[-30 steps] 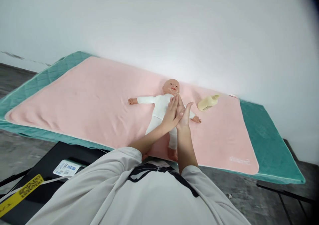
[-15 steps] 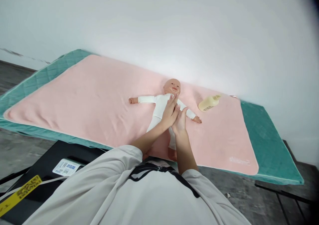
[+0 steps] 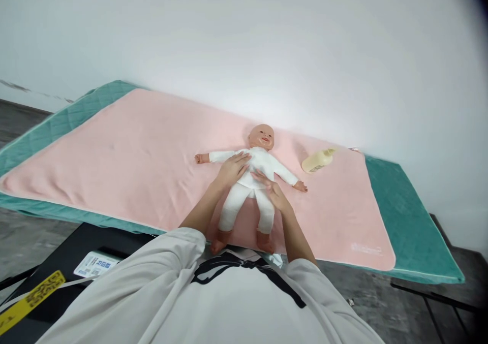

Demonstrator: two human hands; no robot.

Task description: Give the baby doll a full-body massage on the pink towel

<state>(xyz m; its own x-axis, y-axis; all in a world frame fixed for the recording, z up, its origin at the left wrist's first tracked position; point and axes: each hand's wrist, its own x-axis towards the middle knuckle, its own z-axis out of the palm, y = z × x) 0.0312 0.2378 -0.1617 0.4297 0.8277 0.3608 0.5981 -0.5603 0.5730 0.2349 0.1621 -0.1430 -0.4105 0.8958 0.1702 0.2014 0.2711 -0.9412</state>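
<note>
A baby doll in white clothing lies on its back on a pink blanket, its head toward the wall and its feet toward me. My left hand is at the doll's chest on the left, fingers stretched out and palm down. Over the doll's lower belly, my right hand reaches in from the right with its fingers extended. Neither hand holds anything. Whether the palms press on the doll or hover just above it, I cannot tell. The doll's arms spread out to both sides.
A pale yellow bottle lies tilted on the blanket to the doll's right in view. Under the blanket is a green quilted mat. A white wall stands behind. At lower left is a black surface with a labelled white packet.
My hands were pressed together above the doll's torso. They have parted, the left moving left onto the chest area and the right down to the belly; the doll's legs now show.
</note>
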